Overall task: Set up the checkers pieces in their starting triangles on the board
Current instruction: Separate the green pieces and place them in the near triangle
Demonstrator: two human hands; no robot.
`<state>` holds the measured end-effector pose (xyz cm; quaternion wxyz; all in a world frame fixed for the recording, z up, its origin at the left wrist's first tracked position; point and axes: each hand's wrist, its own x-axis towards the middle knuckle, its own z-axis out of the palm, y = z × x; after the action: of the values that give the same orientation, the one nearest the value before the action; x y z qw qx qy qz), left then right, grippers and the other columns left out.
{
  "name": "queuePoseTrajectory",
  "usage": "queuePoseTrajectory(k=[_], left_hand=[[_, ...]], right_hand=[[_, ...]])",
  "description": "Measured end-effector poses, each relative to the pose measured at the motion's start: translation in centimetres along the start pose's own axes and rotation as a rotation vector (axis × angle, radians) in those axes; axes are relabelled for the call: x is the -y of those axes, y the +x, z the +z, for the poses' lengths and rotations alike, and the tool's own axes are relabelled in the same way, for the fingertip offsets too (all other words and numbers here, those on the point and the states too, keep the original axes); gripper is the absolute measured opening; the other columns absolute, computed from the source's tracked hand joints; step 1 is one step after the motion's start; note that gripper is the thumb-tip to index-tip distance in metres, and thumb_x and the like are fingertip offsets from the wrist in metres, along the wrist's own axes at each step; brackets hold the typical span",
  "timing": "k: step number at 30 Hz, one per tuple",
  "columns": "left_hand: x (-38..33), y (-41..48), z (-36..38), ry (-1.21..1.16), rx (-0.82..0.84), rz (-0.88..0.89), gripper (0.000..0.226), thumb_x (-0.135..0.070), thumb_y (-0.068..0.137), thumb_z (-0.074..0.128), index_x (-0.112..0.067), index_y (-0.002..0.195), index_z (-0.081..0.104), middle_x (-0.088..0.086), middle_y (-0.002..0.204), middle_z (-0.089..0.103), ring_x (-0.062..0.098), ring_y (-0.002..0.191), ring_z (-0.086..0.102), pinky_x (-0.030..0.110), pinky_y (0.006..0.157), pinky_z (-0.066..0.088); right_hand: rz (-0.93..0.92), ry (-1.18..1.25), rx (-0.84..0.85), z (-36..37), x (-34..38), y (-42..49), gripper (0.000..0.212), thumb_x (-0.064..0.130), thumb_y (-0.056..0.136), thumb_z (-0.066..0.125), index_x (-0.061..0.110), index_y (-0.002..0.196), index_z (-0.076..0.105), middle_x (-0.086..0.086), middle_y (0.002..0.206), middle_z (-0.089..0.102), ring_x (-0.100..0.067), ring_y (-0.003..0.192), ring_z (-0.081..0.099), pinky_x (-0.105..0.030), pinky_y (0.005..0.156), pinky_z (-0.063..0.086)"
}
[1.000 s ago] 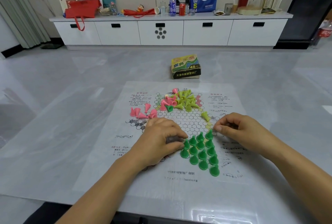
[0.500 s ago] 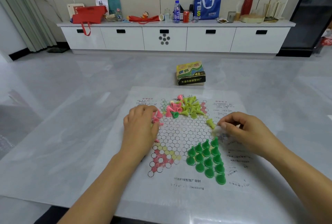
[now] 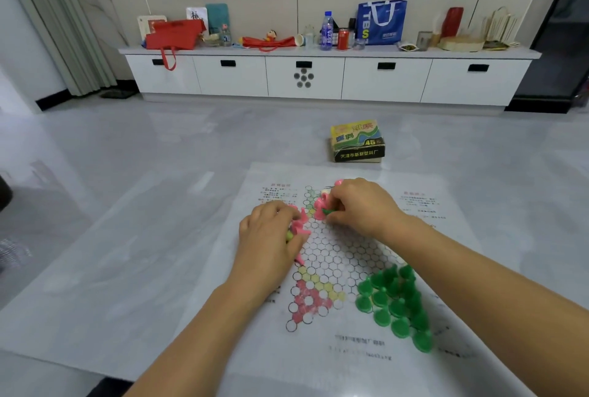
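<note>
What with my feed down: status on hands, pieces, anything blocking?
Left hand grips pink pieces. Right hand pinches a green piece. Green triangle filled, pink triangle bare. Nothing blocking.

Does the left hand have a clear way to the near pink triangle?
Probably yes: the left hand, gripping pink pieces, is just beyond the pink triangle, and no pieces stand on it.

The bare left forearm (image 3: 204, 326) and right forearm (image 3: 478, 275) reach in from the near edge, angling toward each other. The left hand (image 3: 271, 237) lies knuckles up, its fingers curled round several pink pieces (image 3: 302, 221). The right hand (image 3: 363, 205), slightly farther and to the right, has its fingers curled leftward and pinches a green piece (image 3: 327, 211). The hands are near each other but apart.
</note>
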<state>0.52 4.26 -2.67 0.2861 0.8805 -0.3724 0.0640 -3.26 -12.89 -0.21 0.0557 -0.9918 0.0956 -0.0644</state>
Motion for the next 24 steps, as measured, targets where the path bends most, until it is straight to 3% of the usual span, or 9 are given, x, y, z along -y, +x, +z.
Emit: queuePoseTrajectory(k=[3, 5, 7, 10, 13, 15, 17, 20, 24], left_hand=[[-0.7, -0.1, -0.2, -0.141, -0.038, -0.003, 0.022, -0.029, 0.087, 0.056, -0.023, 0.108, 0.056, -0.007, 0.116, 0.053, 0.013, 0.112, 0.046, 0.028, 0.098, 0.029], [-1.5, -0.2, -0.4, -0.407, -0.019, -0.077, 0.016, -0.025, 0.085, 0.059, -0.025, 0.102, 0.057, -0.007, 0.104, 0.058, 0.019, 0.094, 0.058, 0.037, 0.088, 0.046], [-2.4, -0.4, -0.7, -0.688, 0.0, -0.174, 0.014, -0.018, 0.083, 0.062, -0.028, 0.09, 0.057, -0.006, 0.089, 0.06, 0.022, 0.084, 0.062, 0.039, 0.075, 0.053], [-3.1, -0.7, -0.5, -0.82, 0.006, -0.198, 0.014, -0.011, 0.081, 0.064, -0.025, 0.08, 0.062, -0.004, 0.078, 0.063, 0.013, 0.078, 0.061, 0.024, 0.069, 0.051], [-3.4, -1.1, -0.6, -0.788, 0.024, -0.146, 0.007, -0.011, 0.082, 0.063, -0.018, 0.08, 0.064, -0.002, 0.076, 0.065, 0.005, 0.071, 0.059, 0.012, 0.064, 0.047], [-3.2, -1.3, -0.9, -0.573, 0.081, -0.06, 0.005, -0.012, 0.084, 0.061, -0.016, 0.08, 0.062, -0.004, 0.079, 0.063, 0.004, 0.069, 0.055, 0.01, 0.064, 0.044], [-3.1, -1.6, -0.9, -0.391, 0.195, 0.005, 0.005, -0.015, 0.086, 0.058, -0.018, 0.083, 0.059, -0.011, 0.078, 0.059, 0.001, 0.067, 0.053, 0.009, 0.061, 0.042], [-3.5, -2.5, -0.6, -0.285, 0.317, 0.071, 0.004, -0.016, 0.087, 0.057, -0.02, 0.085, 0.059, -0.012, 0.077, 0.056, 0.007, 0.067, 0.054, 0.018, 0.062, 0.045], [-3.9, -2.8, -0.3, -0.35, 0.352, 0.073, 0.008, -0.012, 0.084, 0.062, -0.019, 0.087, 0.063, -0.006, 0.085, 0.056, 0.009, 0.062, 0.058, 0.021, 0.056, 0.049]], right_hand=[[0.034, 0.263, -0.001, -0.7, -0.1, -1.2, 0.016, 0.03, 0.08, 0.066, 0.017, 0.088, 0.064, 0.004, 0.087, 0.061, -0.016, 0.084, 0.057, -0.031, 0.076, 0.047], [0.08, 0.63, 0.032, -1.8, 0.2, -2.6, 0.016, 0.025, 0.076, 0.07, 0.016, 0.089, 0.066, 0.008, 0.079, 0.062, -0.008, 0.076, 0.058, -0.024, 0.073, 0.048], [0.065, 0.843, 0.066, -2.7, 0.6, -4.0, 0.018, 0.016, 0.075, 0.071, 0.012, 0.092, 0.067, 0.008, 0.077, 0.063, 0.001, 0.069, 0.059, -0.014, 0.068, 0.047], [0.036, 0.897, 0.091, -3.1, 1.2, -5.3, 0.017, 0.011, 0.075, 0.071, 0.01, 0.092, 0.067, 0.01, 0.074, 0.062, 0.01, 0.06, 0.057, -0.005, 0.058, 0.044], [0.078, 0.851, 0.075, -3.4, 0.8, -6.4, 0.028, 0.018, 0.078, 0.068, 0.017, 0.105, 0.064, 0.009, 0.087, 0.064, 0.006, 0.076, 0.06, -0.006, 0.066, 0.047], [0.15, 0.839, 0.029, -3.9, -0.7, -7.7, 0.028, 0.026, 0.081, 0.064, 0.023, 0.109, 0.061, 0.008, 0.098, 0.065, -0.001, 0.089, 0.061, -0.013, 0.077, 0.049], [0.247, 0.927, -0.052, -4.1, -2.7, -9.7, 0.018, 0.025, 0.083, 0.061, 0.021, 0.101, 0.064, 0.006, 0.095, 0.069, 0.0, 0.084, 0.063, -0.012, 0.076, 0.049], [0.387, 1.016, -0.107, -3.2, -5.2, -12.8, 0.01, 0.019, 0.086, 0.058, 0.016, 0.091, 0.066, -0.001, 0.083, 0.071, -0.002, 0.068, 0.062, -0.006, 0.059, 0.044], [0.493, 1.024, -0.07, -1.4, -6.7, -14.3, 0.008, 0.025, 0.084, 0.06, 0.021, 0.086, 0.067, 0.0, 0.083, 0.074, -0.017, 0.077, 0.066, -0.029, 0.072, 0.047]])
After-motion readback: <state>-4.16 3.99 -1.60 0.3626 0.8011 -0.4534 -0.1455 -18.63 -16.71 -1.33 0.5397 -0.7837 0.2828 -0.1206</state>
